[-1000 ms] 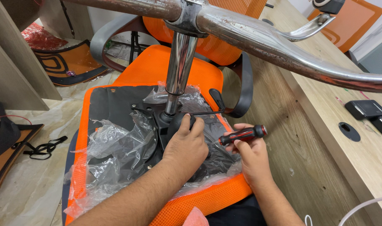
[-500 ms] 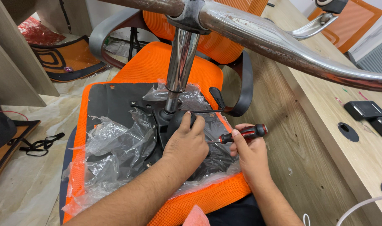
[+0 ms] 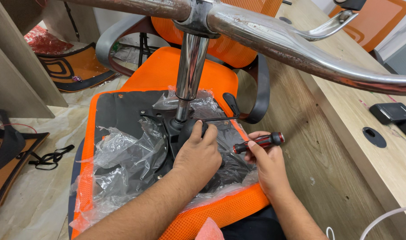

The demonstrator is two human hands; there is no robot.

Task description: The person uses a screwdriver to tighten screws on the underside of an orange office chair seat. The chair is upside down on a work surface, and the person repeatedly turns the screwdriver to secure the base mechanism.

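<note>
Upturned orange chair seat (image 3: 167, 75), torn plastic wrap (image 3: 123, 155) crumpled around black mechanism (image 3: 185, 131) pressed by left hand (image 3: 198, 153), fingers spread flat, screwdriver (image 3: 258, 143) gripped in right hand (image 3: 265, 164), chrome base (image 3: 274, 40) overhead, desk (image 3: 389, 155) alongside

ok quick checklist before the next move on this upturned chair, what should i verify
1. Left hand steadying the black mechanism under the seat: ok, palm rests on it.
2. Right hand has a firm grip on the screwdriver: ok, fingers wrap the red-and-black handle.
3. Screwdriver tip seated in a screw: cannot tell, the tip is hidden by the left hand.
4. Plastic wrap clear of the mechanism: not ok, it is bunched around it.
5. Chrome base clear of the hands: ok, it is overhead and apart.
</note>
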